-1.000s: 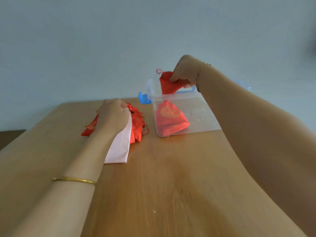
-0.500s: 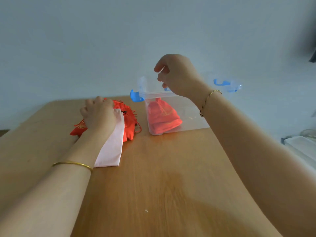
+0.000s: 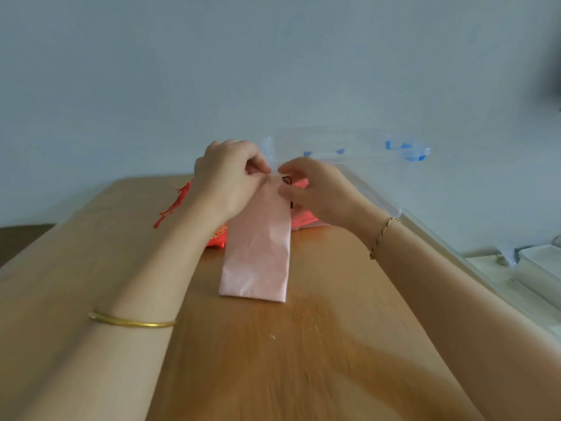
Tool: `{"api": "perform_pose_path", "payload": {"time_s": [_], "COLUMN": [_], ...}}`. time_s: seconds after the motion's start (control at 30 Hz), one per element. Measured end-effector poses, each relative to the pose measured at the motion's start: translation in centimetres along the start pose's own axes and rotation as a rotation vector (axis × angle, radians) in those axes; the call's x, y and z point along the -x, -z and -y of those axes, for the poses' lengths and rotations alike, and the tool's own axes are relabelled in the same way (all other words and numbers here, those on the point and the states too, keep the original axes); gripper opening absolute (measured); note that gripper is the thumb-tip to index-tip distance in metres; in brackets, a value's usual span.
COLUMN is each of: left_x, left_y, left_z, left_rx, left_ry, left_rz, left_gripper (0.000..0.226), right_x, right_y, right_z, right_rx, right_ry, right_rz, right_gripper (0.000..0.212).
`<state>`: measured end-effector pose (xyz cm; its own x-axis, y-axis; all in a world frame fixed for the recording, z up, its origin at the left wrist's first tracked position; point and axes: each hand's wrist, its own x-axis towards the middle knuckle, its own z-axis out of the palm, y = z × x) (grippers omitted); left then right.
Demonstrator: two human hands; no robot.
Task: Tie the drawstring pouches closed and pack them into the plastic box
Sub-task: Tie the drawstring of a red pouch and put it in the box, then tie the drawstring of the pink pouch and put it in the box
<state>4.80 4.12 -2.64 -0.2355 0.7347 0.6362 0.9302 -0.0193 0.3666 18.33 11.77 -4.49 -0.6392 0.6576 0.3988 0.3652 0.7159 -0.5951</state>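
The pink pouch (image 3: 258, 247) lies flat at table (image 3: 303, 344) centre, long axis 6-to-12, closed end at 6, mouth at 12. The mouth is pinched by both hands. The L hand (image 3: 226, 177) is curled, thumb and fingertips nipped on the top edge from approx. 10 o'clock. The R hand (image 3: 315, 192) is curled likewise from 2 o'clock, w/ a dark cord (image 3: 287, 179) showing beside its fingers. Whether the cord itself is gripped can't be told; that area is blurred.

The plastic box (image 3: 358, 153) stands lidless at 1 o'clock of the pouch, just behind the R hand, blue latch (image 3: 408, 150) at its far right end. One red pouch (image 3: 305, 218) is seen through the clear wall, so at least 1 item is judged packed. More red pouches (image 3: 217, 235) lie in a pile at 10 o'clock, partly hidden by the L forearm, a tassel (image 3: 173, 208) trailing out; their count and whether they're tied can't be made out.

Progress est.: early-to-mid. Pink pouch is judged at the cinch/tie step, not yet closed. Left to do: knot it, box it, then the red pile.
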Motion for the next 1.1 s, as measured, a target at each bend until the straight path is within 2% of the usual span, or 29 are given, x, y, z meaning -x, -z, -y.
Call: {"api": "perform_pose_path", "payload": {"time_s": [0.03,0.1,0.2,0.3,0.37,0.53,0.73,0.93,1.1], "left_x": [0.2,0.4,1.0,1.9,2.2,1.8,1.6,1.4,1.3], "left_y": [0.1,0.0,-0.3,-0.6,-0.8,-1.0,-1.5,-1.9,-1.6], "left_z": [-0.5,-1.1,-0.9,-0.3,-0.1,0.6,1.6,2.3,2.9], "left_rx": [0.055,0.152,0.347,0.546,0.606,0.592,0.490,0.320,0.165], "left_ry": [-0.021,-0.021,0.114,0.210,0.256,0.284,0.267,0.225,0.224], "left_rz": [-0.008,-0.009,0.089,0.184,0.200,0.174,0.124,0.118,0.111], "left_gripper": [0.010,0.019,0.038,0.017,0.012,0.014,0.012,0.009,0.009], "right_x": [0.2,0.5,1.2,1.6,1.6,0.8,0.2,0.1,0.1], "right_y": [0.4,1.0,2.4,3.2,3.5,3.6,3.8,3.7,3.9], "right_z": [-0.1,-0.6,-1.3,-2.0,-2.3,-2.2,-3.3,-4.2,-4.4], "right_rx": [-0.002,-0.090,-0.176,-0.169,-0.141,-0.078,0.115,0.249,0.291], "right_ry": [0.004,-0.005,-0.023,-0.055,-0.057,-0.056,-0.139,-0.163,-0.184], "right_rz": [-0.016,-0.037,-0.070,-0.062,-0.059,-0.053,0.064,-0.012,-0.044], "right_gripper": [0.007,0.013,0.014,0.012,0.012,0.010,0.010,0.016,0.012]}}
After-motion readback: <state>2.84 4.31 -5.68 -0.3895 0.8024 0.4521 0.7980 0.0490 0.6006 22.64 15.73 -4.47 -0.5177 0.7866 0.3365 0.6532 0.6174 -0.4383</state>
